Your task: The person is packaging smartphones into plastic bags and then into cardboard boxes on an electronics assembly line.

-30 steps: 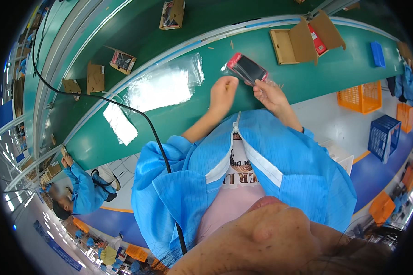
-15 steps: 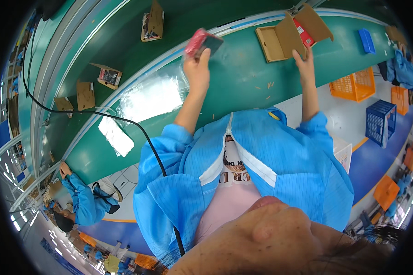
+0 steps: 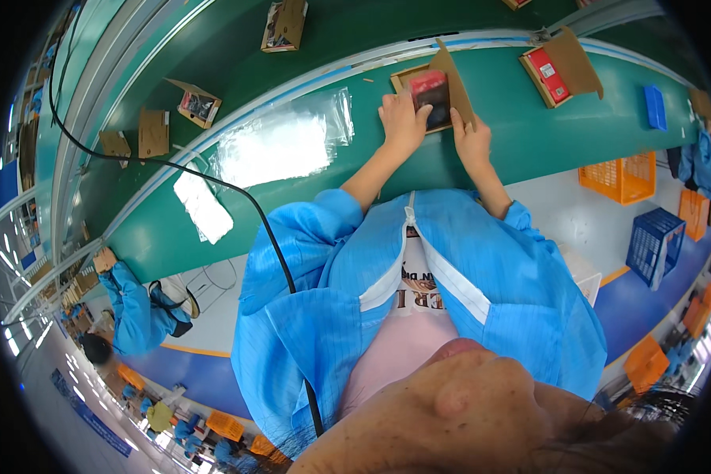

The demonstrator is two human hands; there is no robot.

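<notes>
My left hand [image 3: 404,125] is closed on a red and black packet [image 3: 429,88] that looks wrapped in clear plastic. The packet sits at the mouth of an open brown cardboard box [image 3: 460,93] on the green bench, overlapping its inside. Against the near right side of that box, my right hand [image 3: 472,139] grips the raised lid with thumb and fingers. Further right stands a second open cardboard box [image 3: 577,65], holding a flat red package [image 3: 547,73]. To the left of my left hand lies a pile of clear plastic bags [image 3: 280,152].
A white cloth-like item [image 3: 203,204] lies on the bench at left. Several cardboard boxes [image 3: 284,25] sit on the darker green belt beyond the rail. A black cable [image 3: 237,188] crosses the view. At right are a blue tray [image 3: 654,107] and an orange crate [image 3: 618,178]. A co-worker [image 3: 138,310] is at left.
My left hand has brought the packet rightward and down to the open box. My right hand has drawn that box leftward, away from the box with the red package.
</notes>
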